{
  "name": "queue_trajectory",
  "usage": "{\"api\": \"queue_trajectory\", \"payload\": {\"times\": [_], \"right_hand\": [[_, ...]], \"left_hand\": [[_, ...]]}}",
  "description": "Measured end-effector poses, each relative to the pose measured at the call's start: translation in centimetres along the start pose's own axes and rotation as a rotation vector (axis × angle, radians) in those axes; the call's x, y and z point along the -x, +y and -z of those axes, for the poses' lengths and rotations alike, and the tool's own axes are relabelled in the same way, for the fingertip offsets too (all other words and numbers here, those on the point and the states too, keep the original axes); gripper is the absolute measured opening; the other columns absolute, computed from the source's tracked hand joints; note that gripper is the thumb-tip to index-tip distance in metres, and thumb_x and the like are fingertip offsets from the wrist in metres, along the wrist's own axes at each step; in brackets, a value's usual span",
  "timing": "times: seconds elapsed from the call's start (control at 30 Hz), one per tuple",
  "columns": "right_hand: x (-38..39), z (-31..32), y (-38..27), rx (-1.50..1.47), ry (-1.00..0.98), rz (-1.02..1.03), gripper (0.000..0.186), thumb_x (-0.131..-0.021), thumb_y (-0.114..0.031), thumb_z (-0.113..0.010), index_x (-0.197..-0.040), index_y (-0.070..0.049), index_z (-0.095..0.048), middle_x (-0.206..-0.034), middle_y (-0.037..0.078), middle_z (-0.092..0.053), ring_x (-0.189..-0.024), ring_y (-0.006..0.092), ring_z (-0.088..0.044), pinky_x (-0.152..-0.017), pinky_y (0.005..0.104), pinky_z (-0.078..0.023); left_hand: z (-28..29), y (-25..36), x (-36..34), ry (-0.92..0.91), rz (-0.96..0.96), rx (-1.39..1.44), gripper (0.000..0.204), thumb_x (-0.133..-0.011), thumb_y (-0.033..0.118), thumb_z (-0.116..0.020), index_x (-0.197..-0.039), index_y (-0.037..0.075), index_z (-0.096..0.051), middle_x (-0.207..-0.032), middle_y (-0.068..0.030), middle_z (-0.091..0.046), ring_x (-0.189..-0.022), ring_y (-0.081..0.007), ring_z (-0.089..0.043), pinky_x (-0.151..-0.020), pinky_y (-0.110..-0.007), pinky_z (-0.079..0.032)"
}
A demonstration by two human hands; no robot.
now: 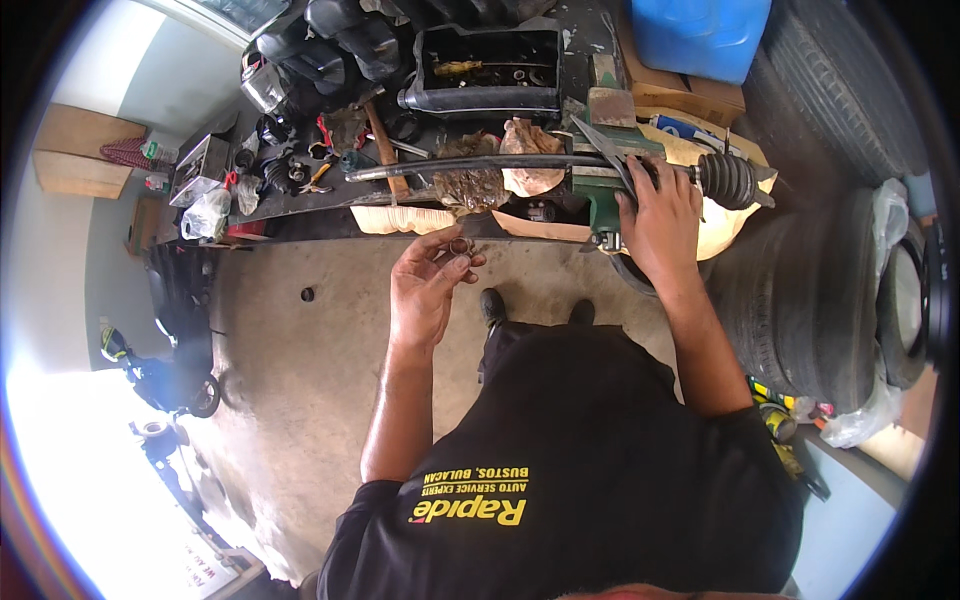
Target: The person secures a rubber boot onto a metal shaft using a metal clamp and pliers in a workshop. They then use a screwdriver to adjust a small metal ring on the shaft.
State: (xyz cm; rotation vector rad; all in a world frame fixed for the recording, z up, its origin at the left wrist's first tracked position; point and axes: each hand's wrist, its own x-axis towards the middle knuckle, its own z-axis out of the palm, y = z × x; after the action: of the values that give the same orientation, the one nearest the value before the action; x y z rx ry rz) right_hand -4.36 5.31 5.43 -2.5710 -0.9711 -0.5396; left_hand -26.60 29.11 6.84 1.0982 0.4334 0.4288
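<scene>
My left hand (425, 290) is raised in front of the bench, thumb and fingers pinching a small metal ring (459, 246). Over the bench vise (604, 212), my right hand (660, 220) grips a grey metal hand tool with two long, narrow arms (602, 146); its other end is hidden under the fingers. A long drive axle shaft (470, 163) lies across the green vise, which seems to clamp it. On the shaft's right end, just past my right hand, sits a black ribbed rubber boot (727, 180).
On the bench are a hammer (384, 145), a black tray (487, 100) with small parts, a greasy rag (532, 150) and pliers (320, 177). A blue jug (700, 38) stands at the back right. Tires (800, 300) are stacked at right. A dark round piece (308, 294) lies on the floor.
</scene>
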Motion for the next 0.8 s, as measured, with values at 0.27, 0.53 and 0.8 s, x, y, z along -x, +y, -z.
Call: {"api": "queue_trajectory", "payload": {"times": [0.27,0.53,0.8], "right_hand": [[-2.0,3.3,-2.4,-0.136,0.017,0.017,0.055,-0.088,-0.023,-0.08,-0.138,-0.007,-0.064,-0.136,0.013,-0.061,-0.127,0.0363,-0.055,-0.108,0.0494,-0.042],[-19.1,-4.1,-10.1,-0.09,-0.37,0.5,0.039,-0.093,-0.018,-0.071,-0.129,-0.004,-0.067,-0.133,0.016,-0.063,-0.126,0.0356,-0.059,-0.107,0.0479,-0.05],[-35.8,-28.8,-16.7,0.303,-0.547,0.508,0.043,-0.102,-0.019,-0.053,-0.141,-0.003,-0.059,-0.139,0.024,-0.065,-0.133,0.0425,-0.06,-0.109,0.0522,-0.051]], "left_hand": [[4.7,0.3,-0.6,0.128,-0.017,-0.033,0.039,-0.095,-0.005,-0.073,-0.132,-0.003,-0.063,-0.113,-0.0116,-0.07,-0.096,-0.0228,-0.074,-0.078,-0.032,-0.058],[12.5,4.9,-1.9,0.298,-0.13,0.064,0.035,-0.097,-0.005,-0.072,-0.13,-0.004,-0.064,-0.113,-0.0127,-0.07,-0.101,-0.0236,-0.072,-0.083,-0.033,-0.056],[22.1,11.6,-3.0,0.333,-0.203,0.096,0.04,-0.097,-0.003,-0.071,-0.136,-0.004,-0.063,-0.116,-0.0138,-0.071,-0.099,-0.0223,-0.073,-0.081,-0.031,-0.056]]}}
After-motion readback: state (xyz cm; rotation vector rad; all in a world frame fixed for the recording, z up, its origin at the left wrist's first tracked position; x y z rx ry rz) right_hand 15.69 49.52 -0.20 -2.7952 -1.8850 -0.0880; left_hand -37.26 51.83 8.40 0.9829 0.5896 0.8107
